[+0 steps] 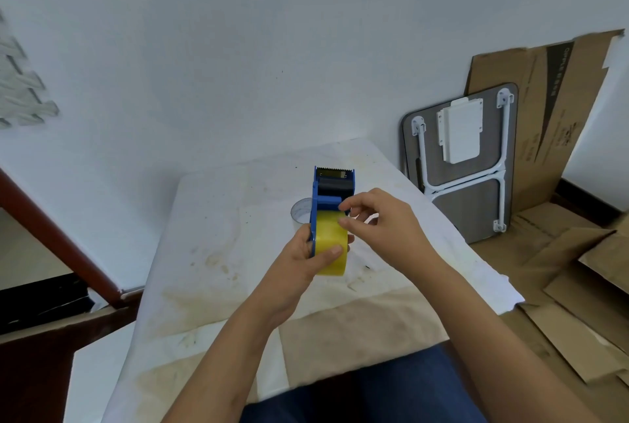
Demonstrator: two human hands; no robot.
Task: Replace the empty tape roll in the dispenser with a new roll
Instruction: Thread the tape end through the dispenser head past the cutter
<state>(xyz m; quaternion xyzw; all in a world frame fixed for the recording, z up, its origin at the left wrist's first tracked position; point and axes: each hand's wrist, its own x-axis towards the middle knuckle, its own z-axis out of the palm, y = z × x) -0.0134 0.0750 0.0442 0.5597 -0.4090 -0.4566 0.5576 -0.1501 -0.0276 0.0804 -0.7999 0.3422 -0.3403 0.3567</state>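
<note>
Held above stained desk (218, 252). Left hand (299, 259) wrapped round blue dispenser (332, 194) and yellow new roll (332, 249), fingers closed, thumb across roll face, likely bracing it. Behind, on desk: clear ring, probably empty tape roll (301, 211), set aside. Right hand (384, 225), fingers pinched at roll's top edge, seemingly picking for tape end; grip unclear.

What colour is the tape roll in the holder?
Yellow. The tape roll sits in the blue dispenser; the head view shows it.
</note>
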